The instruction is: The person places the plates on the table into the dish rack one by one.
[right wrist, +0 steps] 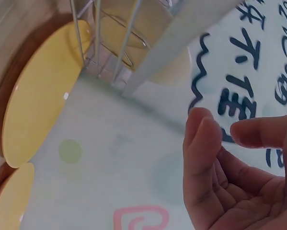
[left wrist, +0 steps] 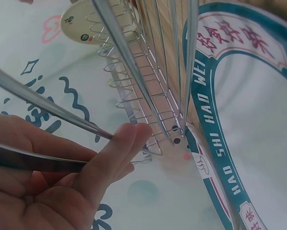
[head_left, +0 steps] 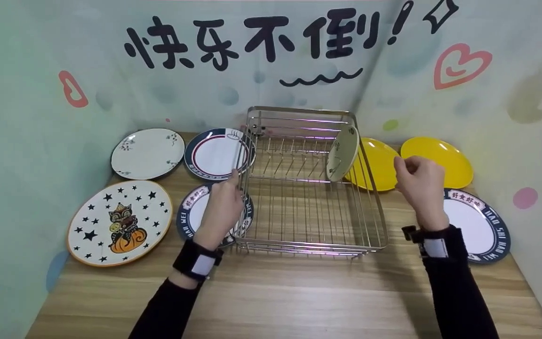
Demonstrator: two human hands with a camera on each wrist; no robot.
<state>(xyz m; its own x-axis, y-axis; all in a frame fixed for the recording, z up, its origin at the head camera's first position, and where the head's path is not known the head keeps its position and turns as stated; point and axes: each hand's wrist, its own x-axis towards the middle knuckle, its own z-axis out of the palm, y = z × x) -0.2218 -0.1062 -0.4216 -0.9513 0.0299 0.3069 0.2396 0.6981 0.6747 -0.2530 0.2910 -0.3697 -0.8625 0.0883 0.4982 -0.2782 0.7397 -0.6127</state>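
A metal wire dish rack (head_left: 308, 246) stands on the wooden table. My left hand (head_left: 221, 212) grips its left rim; in the left wrist view, the metal bar runs between that hand's (left wrist: 62, 187) thumb and fingers. One pale green plate (head_left: 343, 155) with small dark motifs stands on edge in the rack's back right slots. To the right of the rack, my right hand (head_left: 421, 188) hovers with loosely curled fingers, touching nothing. The right wrist view shows a gap between the thumb and fingers of this hand (right wrist: 239, 182).
Left of the rack lie a floral white plate (head_left: 147, 153), a navy-rimmed plate (head_left: 214, 155), a cat-and-pumpkin plate (head_left: 120, 223) and a blue-lettered plate (head_left: 193, 212). On the right are two yellow plates, one behind the rack (head_left: 377, 165), and another blue-lettered plate (head_left: 468, 226). A printed cloth (head_left: 233, 89) surrounds the table.
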